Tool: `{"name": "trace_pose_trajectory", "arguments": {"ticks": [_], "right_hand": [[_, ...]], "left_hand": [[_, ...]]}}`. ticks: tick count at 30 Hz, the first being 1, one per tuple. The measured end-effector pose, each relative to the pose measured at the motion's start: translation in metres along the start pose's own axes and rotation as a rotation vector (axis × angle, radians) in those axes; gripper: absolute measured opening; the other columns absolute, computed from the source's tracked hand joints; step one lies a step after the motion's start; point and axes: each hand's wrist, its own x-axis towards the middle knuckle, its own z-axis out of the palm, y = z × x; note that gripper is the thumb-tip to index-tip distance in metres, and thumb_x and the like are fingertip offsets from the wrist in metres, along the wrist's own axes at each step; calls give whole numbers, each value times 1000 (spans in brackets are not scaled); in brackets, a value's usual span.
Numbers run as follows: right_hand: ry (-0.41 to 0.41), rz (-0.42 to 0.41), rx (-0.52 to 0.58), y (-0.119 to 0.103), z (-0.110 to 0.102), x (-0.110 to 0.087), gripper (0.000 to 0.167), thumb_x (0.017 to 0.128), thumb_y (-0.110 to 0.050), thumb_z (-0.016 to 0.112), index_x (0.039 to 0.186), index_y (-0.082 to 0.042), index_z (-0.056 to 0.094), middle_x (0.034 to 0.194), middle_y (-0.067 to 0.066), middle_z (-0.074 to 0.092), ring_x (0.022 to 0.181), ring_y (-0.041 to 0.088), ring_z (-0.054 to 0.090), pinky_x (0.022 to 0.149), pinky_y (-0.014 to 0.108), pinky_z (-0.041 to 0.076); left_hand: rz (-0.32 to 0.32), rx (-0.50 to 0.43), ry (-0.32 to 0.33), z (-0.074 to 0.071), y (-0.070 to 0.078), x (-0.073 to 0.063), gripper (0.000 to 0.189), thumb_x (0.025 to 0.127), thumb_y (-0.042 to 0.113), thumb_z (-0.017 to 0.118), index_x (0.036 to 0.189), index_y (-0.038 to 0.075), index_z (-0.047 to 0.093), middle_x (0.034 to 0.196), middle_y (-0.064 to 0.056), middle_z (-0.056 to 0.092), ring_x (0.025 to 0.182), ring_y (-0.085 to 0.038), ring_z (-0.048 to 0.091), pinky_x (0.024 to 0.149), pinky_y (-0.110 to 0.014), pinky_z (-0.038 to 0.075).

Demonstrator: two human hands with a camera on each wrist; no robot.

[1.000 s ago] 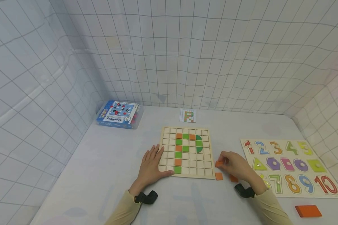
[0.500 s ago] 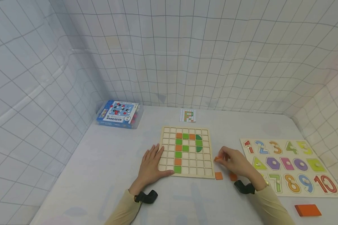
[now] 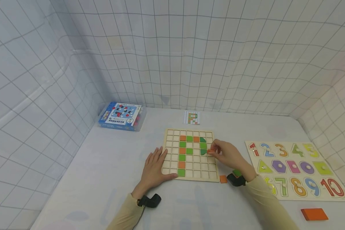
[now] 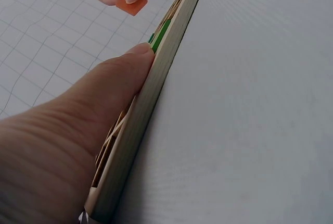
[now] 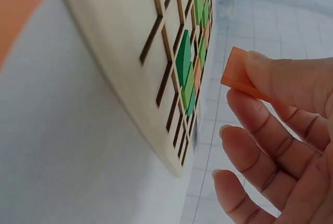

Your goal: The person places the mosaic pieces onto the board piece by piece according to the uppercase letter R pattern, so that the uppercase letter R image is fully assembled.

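Note:
My left hand (image 3: 153, 167) lies spread on the left edge of a wooden grid board (image 3: 196, 176), its thumb along the front rim near a green square tile (image 3: 181, 172). Orange and green tiles fill several cells, among them dark green rounded tiles (image 3: 202, 140) at the right. My right hand (image 3: 228, 155) pinches an orange square tile (image 5: 240, 73) between thumb and index finger, above the board's right side. In the left wrist view that orange tile (image 4: 132, 6) hangs clear of the board. Another orange tile (image 3: 223, 179) lies on the table beside the board's front right corner.
A small pattern card (image 3: 191, 118) lies behind the board. At back left sits a blue boxed set (image 3: 120, 117). A number and shape puzzle board (image 3: 300, 171) occupies the right, with an orange block (image 3: 314, 214) in front of it. A green piece (image 3: 237, 172) shows by my right wrist.
My right hand has lifted the orange tile from beside the board and carried it left and away from me, over the board's right edge. My left hand has stayed in place.

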Motion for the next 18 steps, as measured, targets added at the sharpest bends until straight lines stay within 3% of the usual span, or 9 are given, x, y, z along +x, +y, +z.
{"name": "trace_pose_trajectory", "arguments": {"ticks": [9, 18], "right_hand": [[-33, 16, -26, -11, 10, 24, 19, 82, -24, 76, 81, -18, 58, 75, -11, 56, 67, 10, 50, 57, 28, 42], [-101, 47, -51, -12, 23, 36, 20, 78, -27, 78, 81, -16, 62, 75, -9, 57, 70, 12, 47, 60, 29, 42]], "left_hand": [[-4, 0, -3, 0, 0, 0, 105, 70, 65, 69, 148, 5, 31, 153, -15, 23, 142, -29, 11, 112, -48, 9], [-4, 7, -3, 1, -1, 0, 106, 70, 65, 70, 148, 5, 32, 154, -15, 23, 142, -29, 12, 112, -48, 9]]}}
